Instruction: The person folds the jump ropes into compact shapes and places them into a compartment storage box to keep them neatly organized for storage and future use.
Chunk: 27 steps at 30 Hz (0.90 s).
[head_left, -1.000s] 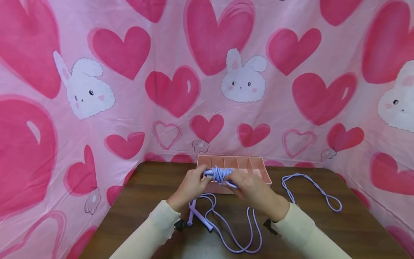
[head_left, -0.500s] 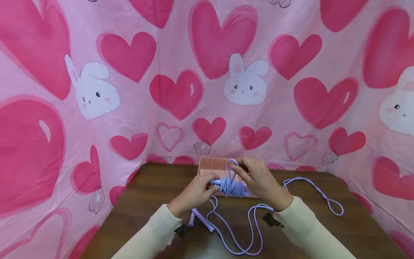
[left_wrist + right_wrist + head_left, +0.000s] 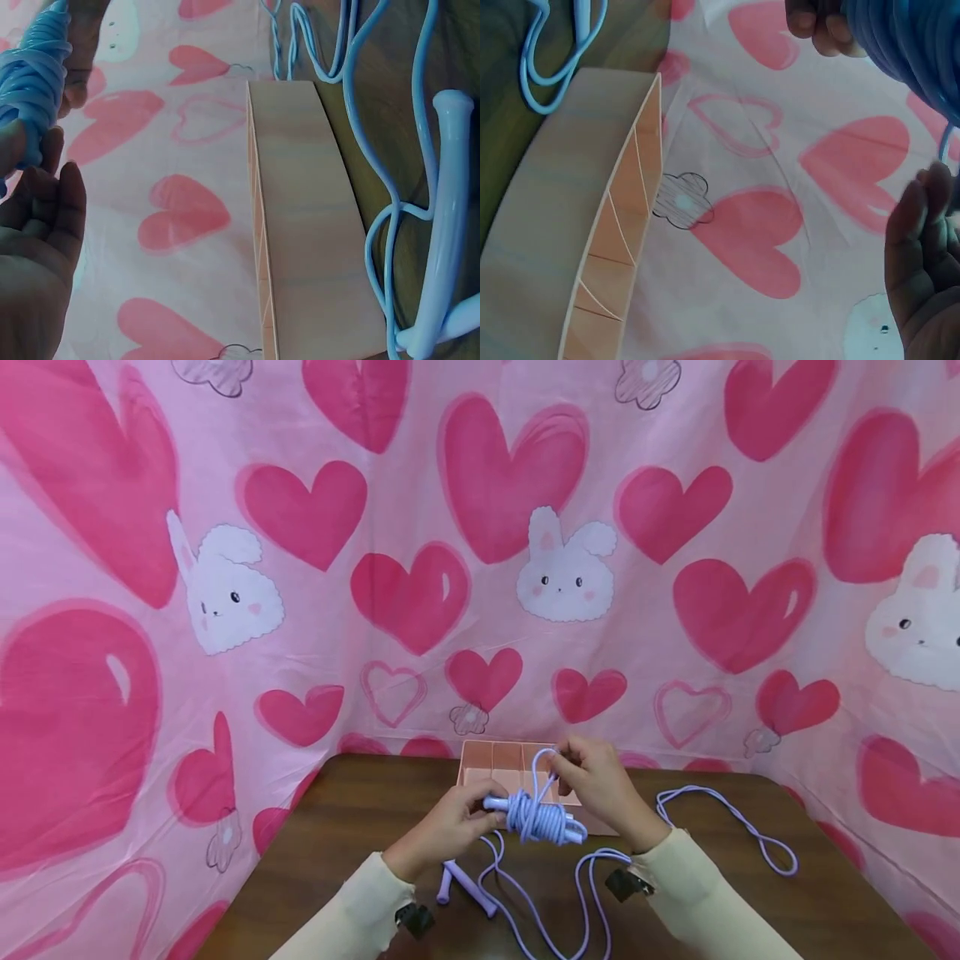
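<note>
Head view: right hand [image 3: 603,781] just pulled a loop [image 3: 535,774] up off the wound jump rope [image 3: 546,822], pinching it; left hand [image 3: 448,823] grips the handle end [image 3: 495,803], in front of the pink tray [image 3: 477,760]. Winding's nearly done, I'd guess.

Left sleeve [image 3: 341,906]: pale cream, long, softly creased, ending at the wrist | right sleeve [image 3: 705,893]: same cream cloth, as I see it | left hand [image 3: 447,820] and right hand [image 3: 600,783]: bare | small blocky black device [image 3: 415,920] by the left cuff, matching black device [image 3: 628,885] by the right
</note>
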### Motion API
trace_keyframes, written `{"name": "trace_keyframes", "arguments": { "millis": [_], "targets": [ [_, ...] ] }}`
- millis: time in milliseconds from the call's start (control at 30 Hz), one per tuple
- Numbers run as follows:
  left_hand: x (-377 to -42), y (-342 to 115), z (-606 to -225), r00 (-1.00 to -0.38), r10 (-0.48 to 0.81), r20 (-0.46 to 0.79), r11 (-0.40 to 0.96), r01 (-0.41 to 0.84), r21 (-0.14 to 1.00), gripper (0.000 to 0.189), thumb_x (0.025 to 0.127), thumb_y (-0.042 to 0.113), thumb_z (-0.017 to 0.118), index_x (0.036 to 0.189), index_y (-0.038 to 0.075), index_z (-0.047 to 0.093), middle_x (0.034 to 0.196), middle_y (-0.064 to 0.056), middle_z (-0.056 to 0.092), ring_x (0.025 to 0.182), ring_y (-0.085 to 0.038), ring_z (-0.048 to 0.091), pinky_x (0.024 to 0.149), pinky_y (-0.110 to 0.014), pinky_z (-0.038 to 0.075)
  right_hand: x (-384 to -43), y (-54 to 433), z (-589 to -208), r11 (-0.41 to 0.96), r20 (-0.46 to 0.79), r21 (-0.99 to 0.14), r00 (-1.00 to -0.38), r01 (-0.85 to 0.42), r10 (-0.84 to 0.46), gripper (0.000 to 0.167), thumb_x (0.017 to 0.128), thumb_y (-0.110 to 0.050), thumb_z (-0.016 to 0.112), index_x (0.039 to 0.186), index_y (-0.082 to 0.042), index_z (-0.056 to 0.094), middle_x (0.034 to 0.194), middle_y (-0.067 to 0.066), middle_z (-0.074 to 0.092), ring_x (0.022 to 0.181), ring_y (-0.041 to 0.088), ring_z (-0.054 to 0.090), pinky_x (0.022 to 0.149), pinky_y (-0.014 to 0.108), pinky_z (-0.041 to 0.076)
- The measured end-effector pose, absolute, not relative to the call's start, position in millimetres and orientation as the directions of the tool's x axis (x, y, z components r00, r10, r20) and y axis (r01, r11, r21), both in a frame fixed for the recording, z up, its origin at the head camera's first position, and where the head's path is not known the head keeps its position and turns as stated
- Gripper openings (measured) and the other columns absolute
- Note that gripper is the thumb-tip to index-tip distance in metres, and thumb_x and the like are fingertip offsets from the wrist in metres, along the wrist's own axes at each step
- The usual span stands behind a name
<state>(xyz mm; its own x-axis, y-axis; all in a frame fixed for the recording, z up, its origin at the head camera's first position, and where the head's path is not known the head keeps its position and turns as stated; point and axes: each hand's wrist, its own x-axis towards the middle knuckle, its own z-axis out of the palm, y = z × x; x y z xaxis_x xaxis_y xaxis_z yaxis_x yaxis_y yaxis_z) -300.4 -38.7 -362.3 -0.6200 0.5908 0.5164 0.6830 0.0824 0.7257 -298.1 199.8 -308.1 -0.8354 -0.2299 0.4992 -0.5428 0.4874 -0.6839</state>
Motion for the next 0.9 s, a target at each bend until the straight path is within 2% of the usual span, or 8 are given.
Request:
{"name": "trace_keyframes", "arguments": {
  "millis": [67, 133, 233, 333, 467, 600, 800, 900],
  "targets": [
    [-295.8, -39.9, -355.7, -0.629, 0.580, 0.518, 0.067, 0.671, 0.739, 0.014, 0.089, -0.007, 0.063, 0.098, 0.005, 0.063, 0.089, -0.006, 0.057, 0.079, -0.009, 0.053, 0.067, -0.027, 0.050, -299.4, 199.5, -312.4, 0.445, 0.476, -0.728, -0.852, -0.521, -0.219, 0.003, 0.092, -0.007, 0.065, 0.094, -0.007, 0.063, 0.064, 0.002, 0.063, 0.052, 0.016, 0.060, 0.050, 0.033, 0.052],
    [-293.3, -41.3, -351.2, -0.637, 0.572, 0.517, 0.052, 0.657, 0.752, 0.014, 0.089, -0.009, 0.062, 0.098, 0.002, 0.062, 0.089, -0.009, 0.057, 0.078, -0.010, 0.054, 0.067, -0.028, 0.052, -301.0, 198.9, -317.0, 0.413, 0.496, -0.732, -0.840, -0.542, -0.222, 0.009, 0.090, 0.000, 0.065, 0.096, -0.006, 0.063, 0.064, 0.001, 0.064, 0.051, 0.017, 0.061, 0.050, 0.035, 0.053],
    [-292.9, -43.5, -348.5, -0.655, 0.563, 0.504, -0.002, 0.609, 0.793, 0.015, 0.090, -0.011, 0.061, 0.102, -0.001, 0.060, 0.094, -0.012, 0.058, 0.083, -0.014, 0.058, 0.072, -0.033, 0.055, -302.6, 198.4, -325.0, 0.408, 0.547, -0.692, -0.802, -0.595, -0.242, 0.014, 0.089, 0.005, 0.062, 0.091, -0.008, 0.067, 0.064, -0.003, 0.061, 0.052, 0.014, 0.058, 0.051, 0.032, 0.052],
    [-298.6, -44.9, -355.8, -0.690, 0.541, 0.481, -0.047, 0.546, 0.836, 0.018, 0.091, -0.008, 0.061, 0.106, -0.002, 0.057, 0.100, -0.012, 0.058, 0.089, -0.019, 0.060, 0.078, -0.034, 0.055, -303.0, 197.2, -334.3, 0.374, 0.567, -0.681, -0.777, -0.629, -0.273, 0.019, 0.090, 0.008, 0.057, 0.087, -0.005, 0.071, 0.073, -0.002, 0.065, 0.062, 0.012, 0.057, 0.057, 0.028, 0.050],
    [-303.3, -46.2, -364.4, -0.702, 0.525, 0.481, -0.081, 0.521, 0.850, 0.018, 0.092, -0.002, 0.062, 0.108, -0.001, 0.054, 0.102, -0.012, 0.057, 0.090, -0.020, 0.059, 0.079, -0.029, 0.053, -302.7, 195.2, -347.4, 0.298, 0.532, -0.744, -0.800, -0.598, -0.276, 0.020, 0.091, 0.008, 0.051, 0.087, 0.001, 0.069, 0.084, -0.001, 0.068, 0.077, 0.010, 0.060, 0.067, 0.026, 0.050],
    [-305.5, -45.3, -368.4, -0.704, 0.510, 0.495, -0.098, 0.524, 0.846, 0.017, 0.093, -0.002, 0.061, 0.107, -0.004, 0.053, 0.100, -0.015, 0.057, 0.085, -0.016, 0.058, 0.074, -0.025, 0.052, -301.8, 192.4, -356.3, 0.176, 0.506, -0.813, -0.823, -0.555, -0.258, 0.020, 0.095, 0.004, 0.047, 0.091, 0.005, 0.066, 0.084, 0.000, 0.066, 0.077, 0.010, 0.059, 0.065, 0.025, 0.050],
    [-312.0, -40.3, -369.0, -0.797, 0.367, 0.479, -0.090, 0.482, 0.871, 0.018, 0.091, -0.010, 0.060, 0.105, -0.011, 0.050, 0.103, -0.019, 0.060, 0.087, -0.009, 0.060, 0.075, -0.024, 0.052, -302.6, 189.9, -366.0, -0.059, 0.541, -0.831, -0.777, -0.554, -0.322, 0.018, 0.100, 0.002, 0.040, 0.098, 0.012, 0.056, 0.071, 0.017, 0.058, 0.065, 0.018, 0.060, 0.063, 0.033, 0.054],
    [-315.5, -38.1, -368.3, -0.841, 0.286, 0.460, -0.075, 0.459, 0.885, 0.017, 0.090, -0.009, 0.061, 0.104, -0.010, 0.051, 0.101, -0.018, 0.062, 0.086, -0.011, 0.060, 0.075, -0.024, 0.052, -305.6, 186.1, -370.2, -0.096, 0.566, -0.814, -0.744, -0.573, -0.355, 0.015, 0.098, 0.006, 0.042, 0.107, 0.013, 0.050, 0.076, 0.027, 0.055, 0.069, 0.020, 0.060, 0.063, 0.035, 0.055]
  ]
}}
